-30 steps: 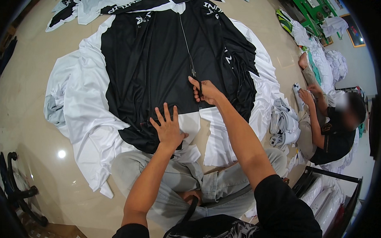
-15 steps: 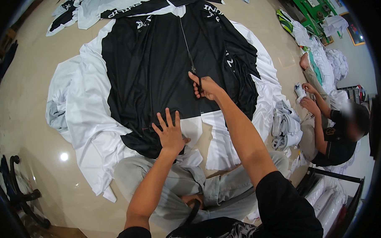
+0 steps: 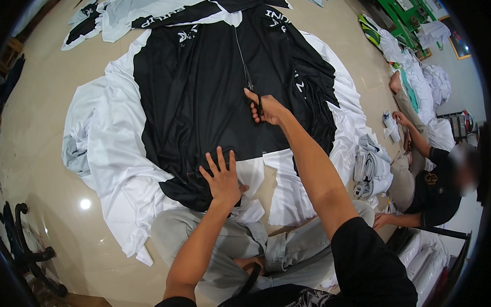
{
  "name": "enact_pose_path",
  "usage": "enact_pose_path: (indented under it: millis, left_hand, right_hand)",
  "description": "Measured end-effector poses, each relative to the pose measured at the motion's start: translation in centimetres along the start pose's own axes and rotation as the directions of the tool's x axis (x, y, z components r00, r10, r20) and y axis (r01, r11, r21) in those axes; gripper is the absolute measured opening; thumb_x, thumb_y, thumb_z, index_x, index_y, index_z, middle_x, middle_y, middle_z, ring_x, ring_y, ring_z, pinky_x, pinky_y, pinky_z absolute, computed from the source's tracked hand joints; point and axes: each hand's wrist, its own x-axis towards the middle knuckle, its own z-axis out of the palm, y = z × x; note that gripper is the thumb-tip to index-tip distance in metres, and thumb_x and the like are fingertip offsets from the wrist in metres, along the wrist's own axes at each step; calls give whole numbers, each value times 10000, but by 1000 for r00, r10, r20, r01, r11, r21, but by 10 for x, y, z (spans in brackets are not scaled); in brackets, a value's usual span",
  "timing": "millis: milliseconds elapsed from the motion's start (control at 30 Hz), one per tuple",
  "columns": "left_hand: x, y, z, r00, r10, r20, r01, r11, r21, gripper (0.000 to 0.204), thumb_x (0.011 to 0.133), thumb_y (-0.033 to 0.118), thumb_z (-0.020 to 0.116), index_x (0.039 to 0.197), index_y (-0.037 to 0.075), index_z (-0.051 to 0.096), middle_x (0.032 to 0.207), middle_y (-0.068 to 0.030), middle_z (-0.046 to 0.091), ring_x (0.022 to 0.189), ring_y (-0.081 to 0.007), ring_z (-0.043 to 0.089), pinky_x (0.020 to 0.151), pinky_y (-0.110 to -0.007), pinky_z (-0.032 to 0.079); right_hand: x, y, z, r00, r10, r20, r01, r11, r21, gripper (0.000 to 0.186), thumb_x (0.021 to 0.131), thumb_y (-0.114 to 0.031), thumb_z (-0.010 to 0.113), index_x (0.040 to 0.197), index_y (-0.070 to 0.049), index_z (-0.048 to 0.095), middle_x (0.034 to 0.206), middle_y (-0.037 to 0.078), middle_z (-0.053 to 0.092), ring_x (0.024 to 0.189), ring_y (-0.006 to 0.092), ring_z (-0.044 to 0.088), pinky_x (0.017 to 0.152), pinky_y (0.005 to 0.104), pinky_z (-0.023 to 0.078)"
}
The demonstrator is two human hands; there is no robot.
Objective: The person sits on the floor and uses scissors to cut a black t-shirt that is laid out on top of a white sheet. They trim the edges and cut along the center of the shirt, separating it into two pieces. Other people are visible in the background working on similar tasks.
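While L hand (image 3: 224, 184) lies flat at lower edge of black fabric panel (image 3: 204, 98), R hand (image 3: 268, 110) holds scissors (image 3: 249, 82) slightly R of panel ctr.

Grip, L: fingers spread, palm down, thumb out to R. Grip, R: fingers curled round dark handles, thumb uppermost; blades point to panel's far edge. Blade gap: can't tell, too sm. Thin pale line runs from blades toward far edge.

Loc., panel: mid-floor (image 3: 47, 108), creased, white lettering nr upper corners; in front of wearer's crossed legs (image 3: 180, 230), grey trousers.

Also on flr: white fabric (image 3: 116, 138), rumpled, along panel's L edge; white fabric pc. (image 3: 290, 190) by its lower R corner; black lettered strip (image 3: 180, 16) w/ white & grey cloth, across far edge; folded grey-white bundles (image 3: 370, 168), R side, nr seated co-worker (image 3: 439, 187), black top, one hand nr sm. white pc.; black chair base (image 3: 34, 254), lower L corner. Green metal frame (image 3: 404, 18), upper R corner.
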Motion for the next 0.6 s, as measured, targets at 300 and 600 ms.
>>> enact_pose_path:
  millis: [300,600]
  left_hand:
    - [0,2,-1,1000,4,0,-4,1000,0,1268,682,579,886,1647,101,217,1707,-246,74,1538,-563,65,1140,-772,199]
    - [-1,2,-1,1000,1,-25,-1,1000,-1,1275,658,563,903,1643,103,236,1698,-253,91,1533,-565,83,1136,-773,205]
  right_hand:
    - [22,-6,-7,998,-49,40,50,999,-23,583,821,-635,811,751,-119,549,678,15,539,584,153,564,526,284,475]
    - [33,-34,-6,999,-10,37,8,999,51,568,837,-607,810,764,-95,574,673,30,562,562,160,588,524,302,508]
